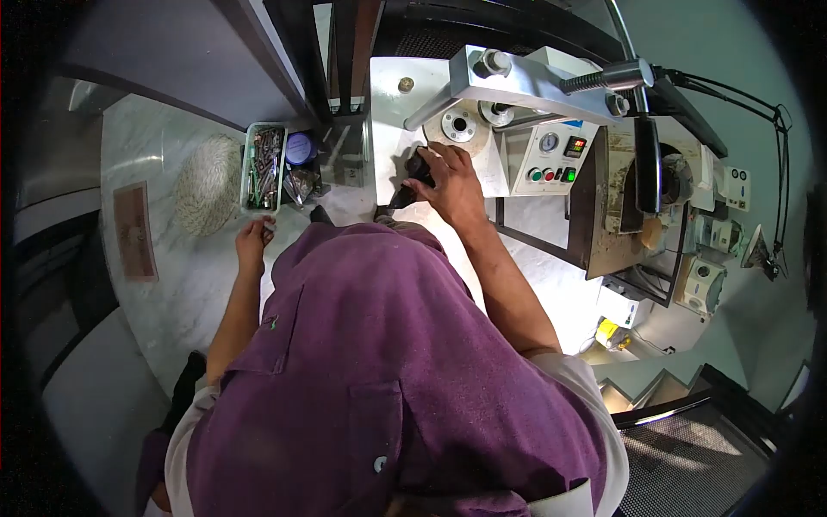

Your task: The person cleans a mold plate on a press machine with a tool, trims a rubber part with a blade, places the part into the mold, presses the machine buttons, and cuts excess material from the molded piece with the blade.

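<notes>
My right hand is over the white top of a bench machine, its fingers wrapped round a small black object. The fingers partly cover that object, and its kind cannot be made out. Just beyond the hand sits a round metal flange with a dark centre hole, under a thick metal clamp bar. My left hand hangs lower left with its fingers curled together. Whatever it may hold is too small to name. Nearest to it is a tray full of small, slim tools.
A control panel with a gauge and buttons faces right of my right hand. A black lever handle juts down beside it. A purple-lidded jar and a woven mat flank the tray. A desk lamp hangs far right.
</notes>
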Tool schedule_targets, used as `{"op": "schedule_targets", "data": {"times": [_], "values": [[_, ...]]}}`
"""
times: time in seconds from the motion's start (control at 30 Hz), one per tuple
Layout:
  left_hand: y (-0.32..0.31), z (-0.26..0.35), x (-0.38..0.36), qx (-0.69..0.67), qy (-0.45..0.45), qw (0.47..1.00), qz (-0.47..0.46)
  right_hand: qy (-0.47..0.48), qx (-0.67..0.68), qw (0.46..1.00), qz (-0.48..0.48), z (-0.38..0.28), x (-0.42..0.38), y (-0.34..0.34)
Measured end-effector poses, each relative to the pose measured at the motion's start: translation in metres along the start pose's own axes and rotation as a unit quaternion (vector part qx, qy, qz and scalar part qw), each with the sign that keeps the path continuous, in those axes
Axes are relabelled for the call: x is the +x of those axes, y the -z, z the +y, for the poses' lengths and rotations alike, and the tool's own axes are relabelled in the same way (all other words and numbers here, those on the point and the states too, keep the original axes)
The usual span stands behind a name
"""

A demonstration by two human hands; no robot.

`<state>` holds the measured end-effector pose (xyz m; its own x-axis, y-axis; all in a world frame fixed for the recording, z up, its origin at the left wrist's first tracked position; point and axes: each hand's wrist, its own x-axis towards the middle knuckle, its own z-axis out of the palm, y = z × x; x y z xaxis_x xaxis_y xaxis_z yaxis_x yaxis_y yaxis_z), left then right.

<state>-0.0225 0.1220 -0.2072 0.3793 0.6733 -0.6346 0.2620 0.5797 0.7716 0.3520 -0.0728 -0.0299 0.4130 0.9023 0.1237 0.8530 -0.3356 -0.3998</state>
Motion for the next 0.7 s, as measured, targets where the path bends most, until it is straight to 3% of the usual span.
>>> {"op": "schedule_targets", "data": {"times": [0.07, 0.2, 0.47, 0.7], "values": [[0.003, -0.010, -0.014, -0.005, 0.014, 0.995, 0.094, 0.020, -0.022, 1.000, 0.008, 0.000, 0.002, 0.002], [0.034, -0.054, -0.023, 0.010, 0.053, 0.990, 0.131, -0.023, 0.037, 0.998, -0.041, 0.001, 0.007, 0.002], [0.069, -0.099, -0.035, -0.004, 0.092, 0.984, 0.155, -0.009, 0.075, 0.995, -0.059, 0.018, 0.011, -0.007], [0.054, -0.074, -0.039, 0.008, 0.065, 0.983, 0.169, 0.008, 0.038, 0.995, -0.094, 0.019, 0.017, -0.005]]}}
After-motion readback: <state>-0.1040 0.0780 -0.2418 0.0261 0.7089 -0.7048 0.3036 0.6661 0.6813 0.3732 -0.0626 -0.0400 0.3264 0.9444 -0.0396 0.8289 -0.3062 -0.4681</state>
